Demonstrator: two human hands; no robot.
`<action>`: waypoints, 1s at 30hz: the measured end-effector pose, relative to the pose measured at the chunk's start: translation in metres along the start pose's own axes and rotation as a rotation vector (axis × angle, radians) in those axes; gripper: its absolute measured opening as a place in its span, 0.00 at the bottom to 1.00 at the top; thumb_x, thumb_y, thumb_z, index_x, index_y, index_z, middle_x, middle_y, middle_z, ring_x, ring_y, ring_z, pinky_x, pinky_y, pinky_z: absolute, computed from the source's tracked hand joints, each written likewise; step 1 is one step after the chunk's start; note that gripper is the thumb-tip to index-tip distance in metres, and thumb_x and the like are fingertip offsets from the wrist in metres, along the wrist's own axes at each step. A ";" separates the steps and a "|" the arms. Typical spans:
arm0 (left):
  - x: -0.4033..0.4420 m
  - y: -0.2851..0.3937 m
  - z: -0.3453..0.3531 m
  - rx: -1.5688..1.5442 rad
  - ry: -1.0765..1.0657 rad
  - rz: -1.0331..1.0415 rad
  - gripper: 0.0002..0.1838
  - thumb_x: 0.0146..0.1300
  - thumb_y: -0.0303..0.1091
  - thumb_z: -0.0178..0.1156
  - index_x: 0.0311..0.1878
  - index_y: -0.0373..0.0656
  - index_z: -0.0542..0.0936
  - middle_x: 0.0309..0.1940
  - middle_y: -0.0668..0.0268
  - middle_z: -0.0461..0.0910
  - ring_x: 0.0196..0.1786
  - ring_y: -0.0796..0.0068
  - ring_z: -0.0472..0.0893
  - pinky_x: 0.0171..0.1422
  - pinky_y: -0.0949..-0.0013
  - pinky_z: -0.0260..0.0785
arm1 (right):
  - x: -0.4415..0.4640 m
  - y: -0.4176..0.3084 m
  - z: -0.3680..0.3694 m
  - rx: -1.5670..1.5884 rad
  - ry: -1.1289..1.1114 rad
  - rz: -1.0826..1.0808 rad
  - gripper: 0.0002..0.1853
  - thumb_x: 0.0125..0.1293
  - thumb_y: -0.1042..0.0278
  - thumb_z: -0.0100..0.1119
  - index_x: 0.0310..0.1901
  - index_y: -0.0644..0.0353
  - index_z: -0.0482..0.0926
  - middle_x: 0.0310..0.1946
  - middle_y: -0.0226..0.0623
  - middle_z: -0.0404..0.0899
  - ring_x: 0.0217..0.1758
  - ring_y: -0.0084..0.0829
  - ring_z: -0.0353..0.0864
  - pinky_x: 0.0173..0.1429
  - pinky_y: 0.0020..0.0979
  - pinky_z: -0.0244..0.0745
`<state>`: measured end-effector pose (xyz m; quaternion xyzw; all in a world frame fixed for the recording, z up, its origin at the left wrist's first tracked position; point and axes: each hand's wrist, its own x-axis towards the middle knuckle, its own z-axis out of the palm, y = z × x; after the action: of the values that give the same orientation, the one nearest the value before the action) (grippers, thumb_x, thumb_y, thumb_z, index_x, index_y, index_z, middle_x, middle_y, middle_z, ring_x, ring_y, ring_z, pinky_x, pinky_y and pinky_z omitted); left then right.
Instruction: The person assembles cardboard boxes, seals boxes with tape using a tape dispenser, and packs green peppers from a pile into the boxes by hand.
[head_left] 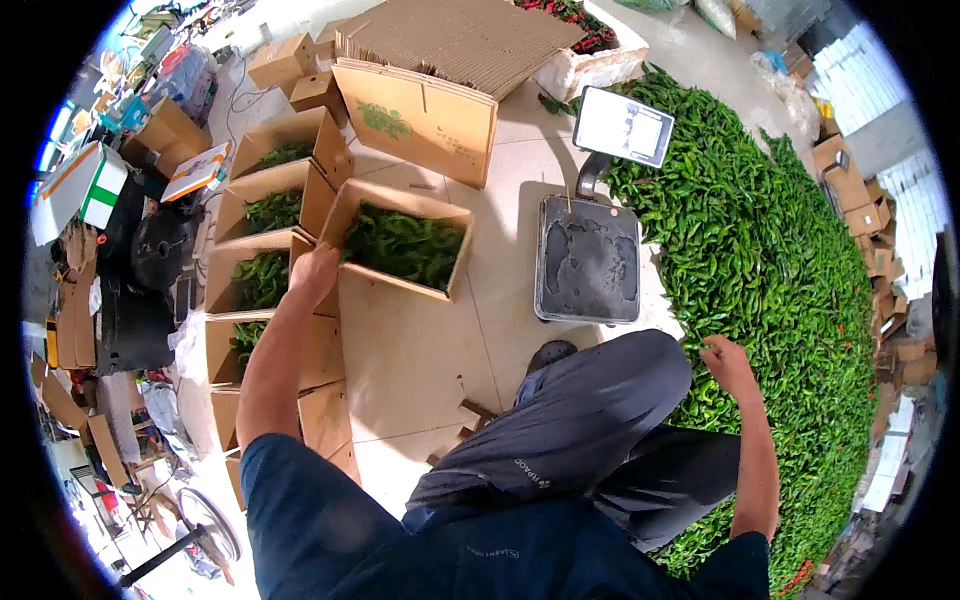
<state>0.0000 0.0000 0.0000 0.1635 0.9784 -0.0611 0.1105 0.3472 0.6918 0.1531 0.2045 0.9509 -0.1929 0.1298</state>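
My left hand [318, 272] grips the near-left edge of an open cardboard box [452, 292], its fingers closed over the rim. Dark green, slender produce that looks like chili peppers [405, 243] fills much of that box. On the right, my right hand [730, 366] is held above the edge of a wide heap of green chili peppers [770, 290], beside my raised knee. Its fingers are curled; whatever may be in them is hidden. Between box and heap stands a platform scale [588, 260] with a bare, worn dark top and a lit display [622, 125].
A row of open cardboard boxes [225, 270] with green produce stands at left. Flattened cardboard sheets [460, 40] are stacked at the back, near a white foam box [590, 72] with red peppers. More cardboard boxes [845, 185] line the right side.
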 end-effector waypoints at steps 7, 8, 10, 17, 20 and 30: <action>-0.027 0.027 -0.061 -0.174 -0.150 0.151 0.17 0.61 0.45 0.67 0.44 0.40 0.85 0.43 0.52 0.85 0.49 0.50 0.84 0.54 0.51 0.77 | 0.016 0.000 0.007 0.021 -0.035 0.027 0.19 0.67 0.63 0.65 0.53 0.66 0.79 0.33 0.44 0.85 0.33 0.33 0.82 0.41 0.34 0.77; -0.031 0.045 -0.064 -0.346 -0.057 0.158 0.17 0.61 0.44 0.68 0.44 0.41 0.85 0.43 0.52 0.85 0.49 0.51 0.84 0.53 0.51 0.77 | 0.016 -0.003 0.006 0.018 -0.041 0.045 0.20 0.66 0.61 0.64 0.54 0.65 0.80 0.34 0.45 0.85 0.34 0.38 0.83 0.43 0.36 0.78; -0.030 0.079 -0.063 -0.429 0.085 0.213 0.17 0.61 0.45 0.69 0.43 0.41 0.83 0.42 0.53 0.85 0.47 0.51 0.84 0.50 0.52 0.78 | 0.018 -0.002 0.006 0.028 -0.046 0.056 0.21 0.66 0.59 0.64 0.54 0.65 0.80 0.35 0.46 0.86 0.35 0.41 0.84 0.44 0.38 0.78; -0.083 0.171 0.003 -1.370 0.067 -0.548 0.25 0.63 0.48 0.69 0.49 0.35 0.75 0.38 0.54 0.82 0.25 0.65 0.77 0.30 0.62 0.73 | 0.017 -0.008 -0.001 0.191 -0.092 0.177 0.21 0.67 0.60 0.64 0.56 0.66 0.79 0.35 0.45 0.86 0.30 0.32 0.83 0.38 0.33 0.78; -0.092 0.179 0.044 -1.830 0.089 -0.942 0.26 0.64 0.47 0.68 0.51 0.32 0.74 0.38 0.55 0.81 0.21 0.74 0.72 0.24 0.67 0.67 | 0.016 0.000 -0.001 0.209 -0.070 0.174 0.20 0.68 0.61 0.63 0.55 0.66 0.79 0.35 0.45 0.85 0.28 0.33 0.83 0.37 0.34 0.78; -0.045 0.242 -0.022 -2.369 -0.383 -0.552 0.11 0.69 0.34 0.57 0.52 0.44 0.74 0.39 0.61 0.75 0.41 0.67 0.77 0.51 0.46 0.77 | 0.024 0.015 0.009 0.171 -0.118 0.217 0.21 0.68 0.58 0.63 0.54 0.66 0.80 0.34 0.43 0.84 0.28 0.31 0.84 0.35 0.33 0.78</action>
<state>0.1180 0.2165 0.0121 -0.2615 0.3997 0.8199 0.3157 0.3341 0.7086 0.1330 0.3047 0.8939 -0.2699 0.1877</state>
